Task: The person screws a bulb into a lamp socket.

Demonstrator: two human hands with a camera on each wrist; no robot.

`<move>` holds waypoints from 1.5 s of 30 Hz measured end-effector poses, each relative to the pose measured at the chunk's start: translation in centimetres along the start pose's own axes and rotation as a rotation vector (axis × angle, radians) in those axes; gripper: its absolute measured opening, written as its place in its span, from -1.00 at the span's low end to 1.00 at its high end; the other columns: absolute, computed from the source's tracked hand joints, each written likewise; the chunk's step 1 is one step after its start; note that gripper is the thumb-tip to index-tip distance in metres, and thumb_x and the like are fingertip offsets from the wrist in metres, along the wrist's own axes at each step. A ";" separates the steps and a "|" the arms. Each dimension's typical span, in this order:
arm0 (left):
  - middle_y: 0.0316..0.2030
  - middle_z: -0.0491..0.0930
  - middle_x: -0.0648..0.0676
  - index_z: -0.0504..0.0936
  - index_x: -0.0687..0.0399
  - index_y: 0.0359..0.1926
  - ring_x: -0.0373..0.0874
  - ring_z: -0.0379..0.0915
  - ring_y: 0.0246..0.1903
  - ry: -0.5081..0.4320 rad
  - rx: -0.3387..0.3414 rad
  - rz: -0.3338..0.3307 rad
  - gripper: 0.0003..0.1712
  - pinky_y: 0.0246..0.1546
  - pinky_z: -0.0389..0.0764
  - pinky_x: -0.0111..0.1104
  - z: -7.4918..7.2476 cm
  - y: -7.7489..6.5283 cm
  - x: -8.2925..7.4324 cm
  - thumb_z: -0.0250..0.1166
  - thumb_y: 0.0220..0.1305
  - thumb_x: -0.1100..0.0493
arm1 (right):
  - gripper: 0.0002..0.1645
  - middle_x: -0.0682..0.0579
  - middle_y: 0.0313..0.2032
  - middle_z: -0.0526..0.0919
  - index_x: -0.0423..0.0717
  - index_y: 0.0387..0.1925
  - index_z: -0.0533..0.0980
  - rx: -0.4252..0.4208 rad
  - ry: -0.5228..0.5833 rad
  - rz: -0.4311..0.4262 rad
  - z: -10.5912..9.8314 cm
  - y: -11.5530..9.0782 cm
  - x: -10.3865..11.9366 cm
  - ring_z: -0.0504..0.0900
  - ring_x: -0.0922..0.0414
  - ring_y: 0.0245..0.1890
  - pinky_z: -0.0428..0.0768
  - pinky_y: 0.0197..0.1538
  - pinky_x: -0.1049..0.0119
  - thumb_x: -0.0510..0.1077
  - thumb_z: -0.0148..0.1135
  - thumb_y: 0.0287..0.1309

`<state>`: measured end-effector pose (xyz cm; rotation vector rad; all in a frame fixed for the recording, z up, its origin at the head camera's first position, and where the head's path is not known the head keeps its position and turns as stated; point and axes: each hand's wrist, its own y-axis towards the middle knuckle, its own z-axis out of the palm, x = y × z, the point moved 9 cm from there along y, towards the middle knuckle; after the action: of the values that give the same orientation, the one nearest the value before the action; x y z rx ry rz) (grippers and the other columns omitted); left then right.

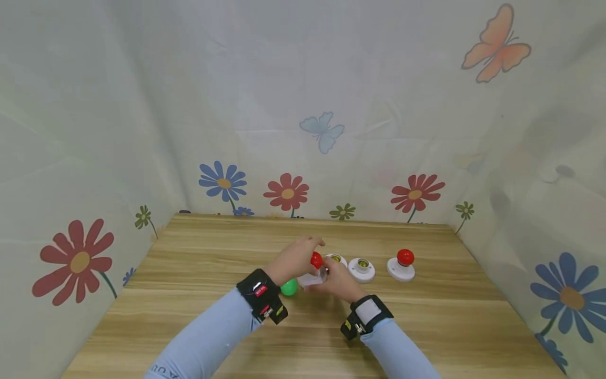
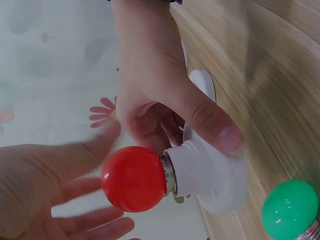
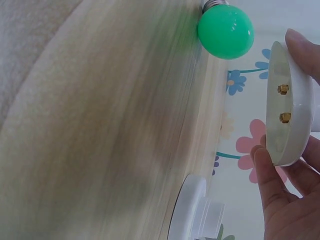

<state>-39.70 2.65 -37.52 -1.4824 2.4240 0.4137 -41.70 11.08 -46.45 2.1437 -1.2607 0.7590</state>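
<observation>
My right hand [image 1: 342, 280] holds a white round lamp socket [image 2: 220, 175] by its base, tilted up off the table. In the right wrist view its hollow underside with two brass screws [image 3: 284, 118] faces the camera. A red light bulb [image 2: 134, 179] sits in the socket's mouth, part of its metal screw cap still showing. My left hand [image 2: 45, 185] is beside the bulb with fingers spread apart around it, slightly blurred, not closed on it. On the table close by lies a green bulb [image 2: 290, 210], its metal cap partly in view.
To the right stand two white sockets without bulbs, the nearer one [image 1: 362, 270] beside my right hand. Farther right, another red bulb [image 1: 405, 257] is seated in a white socket [image 1: 401, 272]. A flower-printed cloth [image 1: 265, 105] walls the wooden table [image 1: 213, 247] behind and at both sides.
</observation>
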 end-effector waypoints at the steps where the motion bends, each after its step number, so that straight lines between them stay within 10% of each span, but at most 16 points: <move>1: 0.04 0.52 0.18 0.46 0.13 0.20 -0.06 0.51 -0.13 0.015 -0.017 -0.008 -0.33 -0.11 0.64 -0.29 -0.2 0.0 0.0 0.48 0.09 0.08 | -0.21 0.06 -0.03 0.65 -0.01 0.09 0.50 -0.003 0.004 0.001 0.0 0.0 0.0 0.60 0.09 -0.03 0.55 0.12 0.01 0.16 0.57 -0.21; 9: -0.37 0.50 0.05 0.50 0.21 -0.02 -0.17 0.41 -0.50 0.229 -0.111 -0.057 -0.36 -0.62 0.47 -0.46 -0.6 0.0 0.5 0.28 0.19 -0.27 | -0.19 0.04 0.02 0.63 0.07 0.13 0.50 -0.011 0.037 0.017 0.0 -0.1 0.0 0.58 0.05 0.02 0.52 0.15 -0.03 0.14 0.59 -0.23; 17: -0.48 0.47 0.02 0.53 0.16 -0.11 -0.20 0.36 -0.59 0.347 -0.112 -0.053 -0.27 -0.68 0.38 -0.44 -0.1 0.1 0.6 0.28 0.04 -0.40 | -0.26 0.10 -0.14 0.65 -0.02 0.01 0.53 -0.019 0.000 0.012 -0.2 -0.2 0.3 0.58 0.17 -0.16 0.57 0.01 0.11 0.13 0.60 -0.24; 35: -0.22 0.58 0.09 0.61 0.12 -0.07 -0.13 0.50 -0.30 0.136 -0.022 0.047 -0.60 -0.22 0.62 -0.37 -0.1 -0.1 -0.4 0.50 0.04 0.19 | -0.20 0.08 -0.09 0.64 -0.02 0.05 0.52 0.003 0.006 0.017 0.0 -0.2 -0.1 0.59 0.13 -0.11 0.57 0.09 0.04 0.19 0.58 -0.25; 41: -0.05 0.59 0.10 0.57 0.01 0.10 -0.11 0.53 -0.21 0.059 -0.001 -0.033 -0.44 -0.19 0.62 -0.35 0.1 0.0 0.3 0.50 0.04 0.18 | -0.24 0.05 -0.12 0.65 -0.10 0.01 0.52 -0.015 -0.009 -0.007 -0.2 -0.3 0.3 0.60 0.13 -0.14 0.59 0.03 0.07 0.14 0.59 -0.24; 45: -0.28 0.63 0.05 0.56 0.08 0.04 -0.15 0.51 -0.44 0.088 -0.047 -0.149 -0.47 -0.48 0.53 -0.42 -0.5 -0.2 1.0 0.46 0.09 -0.04 | -0.19 0.03 -0.07 0.65 -0.07 0.07 0.50 -0.020 0.016 0.016 -0.2 -0.4 0.3 0.60 0.09 -0.09 0.57 0.07 0.03 0.12 0.60 -0.25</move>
<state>-40.01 1.54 -37.45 -1.7219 2.3633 0.3840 -41.27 11.22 -46.12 2.1097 -1.2730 0.7657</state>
